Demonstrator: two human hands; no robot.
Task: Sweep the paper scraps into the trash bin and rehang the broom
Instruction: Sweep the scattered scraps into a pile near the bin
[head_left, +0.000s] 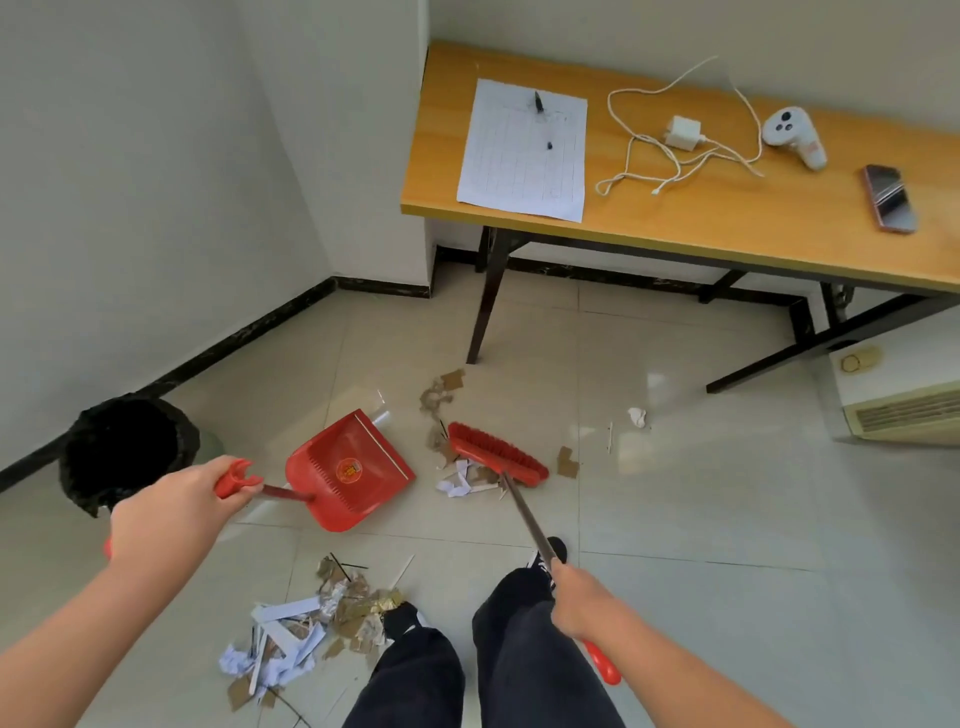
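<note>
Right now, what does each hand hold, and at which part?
Left hand grips the dustpan by its handle end; right hand grips the broom by its shaft.

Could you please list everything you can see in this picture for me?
dustpan: one, red, floor centre-left
broom: one, red head, right of dustpan
trash bin: one, black-lined, by left wall
paper scraps: two piles, white and brown, by broom head and near feet
table: one, orange-brown top, upper right
paper sheet: one, white, table's left end
charger with cable: one, white, table middle
controller: one, white, right of charger
phone: one, dark, table's right end
vented unit: one, cream, right edge
legs: two, dark trousers, bottom
left grip: one, bare hand, holds dustpan handle
right grip: one, bare hand, holds broom shaft
</note>
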